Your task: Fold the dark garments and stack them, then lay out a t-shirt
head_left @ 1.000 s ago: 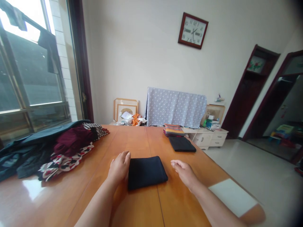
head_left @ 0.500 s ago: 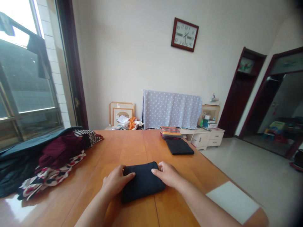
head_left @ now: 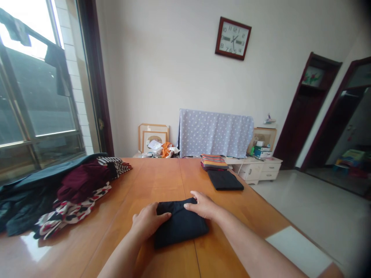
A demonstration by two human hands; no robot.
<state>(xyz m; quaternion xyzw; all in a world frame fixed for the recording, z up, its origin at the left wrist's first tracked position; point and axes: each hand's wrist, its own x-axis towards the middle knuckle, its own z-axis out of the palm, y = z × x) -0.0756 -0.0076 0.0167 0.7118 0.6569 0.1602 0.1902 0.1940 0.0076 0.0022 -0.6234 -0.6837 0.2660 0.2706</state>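
Note:
A folded black cloth [head_left: 181,227] lies flat on the wooden table [head_left: 162,177], near the front edge of my view. My left hand [head_left: 148,221] rests on its left side, with the fingers lying over the fabric. My right hand [head_left: 201,205] sits on its upper right corner, fingers curved over the top fold. Farther along the table lies a second folded black cloth [head_left: 225,180], and behind it a striped folded stack [head_left: 213,162]. Neither hand touches those two.
A heap of dark, maroon and patterned clothes [head_left: 66,193] covers the table's left side. A white sheet [head_left: 298,251] lies at the right table corner. Beyond the far edge stand a white cabinet [head_left: 255,172], a polka-dot cloth [head_left: 216,133] and picture frames [head_left: 153,138].
My hands have moved from either side of the black cloth onto its top. The cloth now sits slightly differently under them, and the head view has shifted a little.

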